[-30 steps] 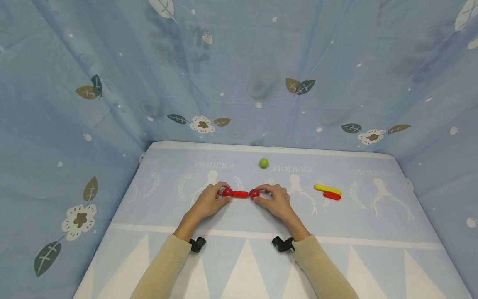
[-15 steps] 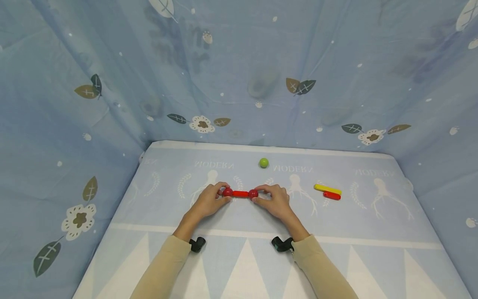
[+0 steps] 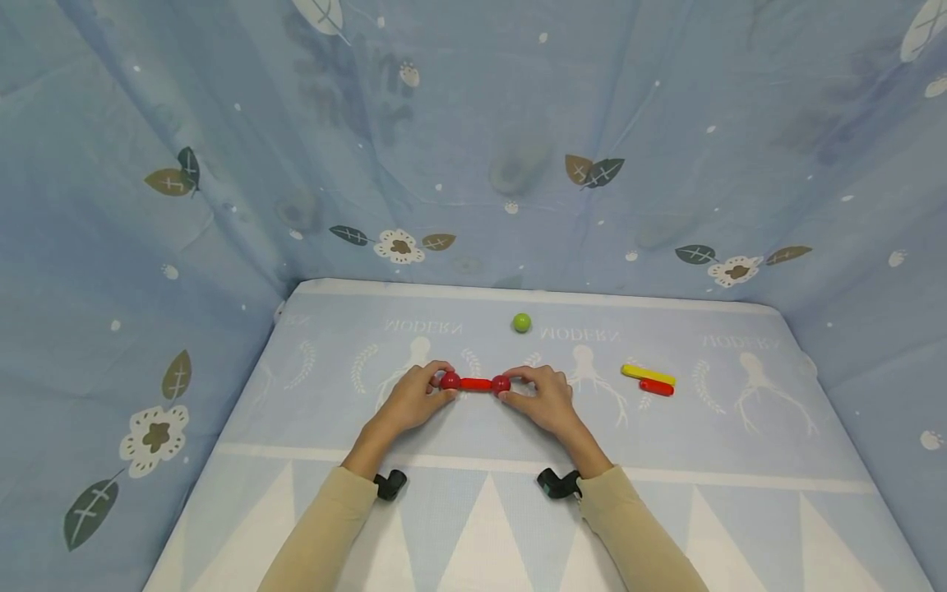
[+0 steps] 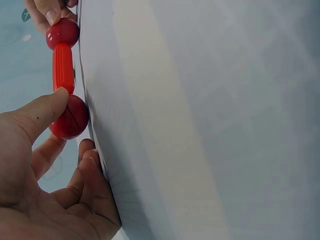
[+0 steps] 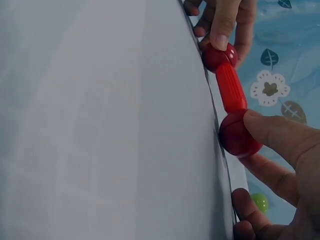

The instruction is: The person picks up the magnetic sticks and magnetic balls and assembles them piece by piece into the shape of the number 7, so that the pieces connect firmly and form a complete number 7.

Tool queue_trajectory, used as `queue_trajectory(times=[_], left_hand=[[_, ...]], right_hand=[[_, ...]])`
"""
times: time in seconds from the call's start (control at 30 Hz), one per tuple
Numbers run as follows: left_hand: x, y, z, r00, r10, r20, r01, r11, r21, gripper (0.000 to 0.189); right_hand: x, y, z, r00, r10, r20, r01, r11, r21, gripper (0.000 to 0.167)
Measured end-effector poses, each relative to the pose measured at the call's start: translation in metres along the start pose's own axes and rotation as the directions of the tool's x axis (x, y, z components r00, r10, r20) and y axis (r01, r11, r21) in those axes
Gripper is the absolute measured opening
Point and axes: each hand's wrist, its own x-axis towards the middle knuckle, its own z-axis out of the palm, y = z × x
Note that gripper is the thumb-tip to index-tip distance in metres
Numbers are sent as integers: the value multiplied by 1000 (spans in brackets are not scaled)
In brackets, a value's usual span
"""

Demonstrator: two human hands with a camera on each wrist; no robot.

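Note:
A short red ridged rod [image 3: 476,384] lies between two dark red balls, one at each end, forming a dumbbell shape close over the table. My left hand [image 3: 414,396] pinches the left red ball [image 4: 74,118] between thumb and fingers. The right red ball [image 5: 237,134] is pinched the same way by my right hand [image 3: 543,398]. In both wrist views the rod's ends meet the balls, and the thumbs press on the balls near those joins.
Beyond the hands sits a green ball [image 3: 521,322]. To the right, a yellow rod [image 3: 648,375] lies alongside a second short red rod [image 3: 656,387]. Patterned blue cloth [image 3: 473,148] rises behind the table [image 3: 473,444] and at both sides.
The right hand has shifted slightly left with its red ball, and the gap between that ball and the rod has closed. The left hand has stayed in place.

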Motion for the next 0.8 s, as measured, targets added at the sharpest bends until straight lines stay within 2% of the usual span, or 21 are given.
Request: queue_trajectory(times=[0.23, 0.37, 0.8], left_hand=[[0, -1, 0, 1000, 8, 1, -8, 1000, -9, 40], [-1, -1, 0, 1000, 10, 1, -10, 1000, -8, 39], [-1, 1, -1, 1000, 1, 5, -1, 1000, -16, 41]], right_hand=[[-4, 5, -12, 1000, -20, 10, 19, 994, 106, 31], [-10, 8, -26, 1000, 16, -14, -14, 990, 143, 31], [-35, 27, -69, 992, 96, -79, -88, 991, 105, 32]])
